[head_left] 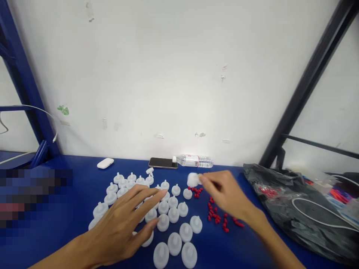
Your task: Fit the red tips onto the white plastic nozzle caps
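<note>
Many white plastic nozzle caps (173, 214), round with a short stem, stand upright in loose rows on the blue table. My left hand (127, 220) hovers over or rests among them, fingers stretched out, hiding several. My right hand (227, 190) pinches the stem of another white nozzle cap (193, 179), which is tilted sideways and slightly blurred. Small red plastic pieces (215, 216) lie scattered below and left of my right hand. One single cap (187, 194) stands beside the nearest red pieces.
Against the wall lie a phone (163, 163), a clear water bottle (196, 160) and a white earbud case (105, 163). A black plastic bag (280, 220) with a white cable covers the right side. Metal posts (297, 89) rise at both sides.
</note>
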`<state>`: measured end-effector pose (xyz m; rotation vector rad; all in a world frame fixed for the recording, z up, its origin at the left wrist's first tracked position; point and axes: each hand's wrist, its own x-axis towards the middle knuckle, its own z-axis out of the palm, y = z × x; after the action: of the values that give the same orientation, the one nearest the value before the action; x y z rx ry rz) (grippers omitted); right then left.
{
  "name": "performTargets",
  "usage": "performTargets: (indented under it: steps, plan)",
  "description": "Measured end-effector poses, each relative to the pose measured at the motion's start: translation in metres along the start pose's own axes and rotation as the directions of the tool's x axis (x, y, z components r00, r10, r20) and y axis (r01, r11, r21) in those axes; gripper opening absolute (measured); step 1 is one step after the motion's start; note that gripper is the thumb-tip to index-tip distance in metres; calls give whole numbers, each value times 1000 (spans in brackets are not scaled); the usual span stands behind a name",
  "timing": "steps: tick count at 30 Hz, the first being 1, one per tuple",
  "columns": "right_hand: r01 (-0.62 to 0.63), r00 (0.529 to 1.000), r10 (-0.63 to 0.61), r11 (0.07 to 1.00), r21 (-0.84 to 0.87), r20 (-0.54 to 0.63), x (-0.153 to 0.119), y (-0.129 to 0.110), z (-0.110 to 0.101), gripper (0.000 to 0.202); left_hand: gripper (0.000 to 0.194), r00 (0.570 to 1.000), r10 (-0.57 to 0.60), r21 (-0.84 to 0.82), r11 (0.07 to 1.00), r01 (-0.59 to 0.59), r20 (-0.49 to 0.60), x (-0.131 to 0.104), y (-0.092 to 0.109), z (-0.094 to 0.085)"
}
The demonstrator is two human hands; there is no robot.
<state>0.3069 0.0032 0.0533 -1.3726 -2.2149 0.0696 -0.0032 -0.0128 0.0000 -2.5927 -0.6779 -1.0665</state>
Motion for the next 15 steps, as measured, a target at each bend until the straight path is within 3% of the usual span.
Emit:
performTargets:
  steps: [2, 5, 10, 15]
  plan:
    - [-110, 993, 107, 990, -88, -41, 4, 20, -13, 54, 46, 1000, 11, -45, 999, -11, -12, -1, -1, -2]
    - [-186, 982, 191, 965, -184, 10, 7, 42, -18, 56, 46, 999, 33, -97, 995, -34, -3, -1, -2, -2]
    - [-183, 957, 236, 942, -280, 167, 8, 55, -2, 55, 47, 999, 35, -124, 992, -35, 1, 1, 0, 0]
    - [-176, 941, 261, 921, -346, 214, 8, 59, 7, 53, 46, 1000, -29, -136, 990, 28, -6, 3, 2, -2]
